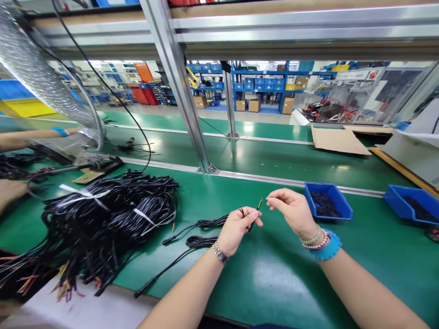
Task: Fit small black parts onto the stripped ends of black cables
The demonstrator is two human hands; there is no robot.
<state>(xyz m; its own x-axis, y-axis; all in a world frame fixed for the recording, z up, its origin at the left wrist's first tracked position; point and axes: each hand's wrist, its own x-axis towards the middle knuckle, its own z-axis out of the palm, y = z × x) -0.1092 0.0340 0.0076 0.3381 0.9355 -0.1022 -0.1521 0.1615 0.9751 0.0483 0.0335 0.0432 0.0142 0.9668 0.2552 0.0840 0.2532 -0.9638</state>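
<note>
My left hand (236,228) pinches a black cable near its end, and thin coloured wire ends (259,204) stick up past the fingertips. Just right of those wire ends is my right hand (290,211), thumb and forefinger pressed together; whatever is between them is too small to make out. Two coiled black cables (202,242) lie on the green table (274,278) by my left hand, their connectors pointing left. A large pile of black cables (116,210), bound with white ties, covers the table on the left.
Right of my right hand sits a blue bin (348,212) of small black parts, with another blue bin (394,201) farther right. A metal post (185,91) rises behind the table. Another person's arms (17,139) are at the far left. Flattened cardboard (339,140) lies behind.
</note>
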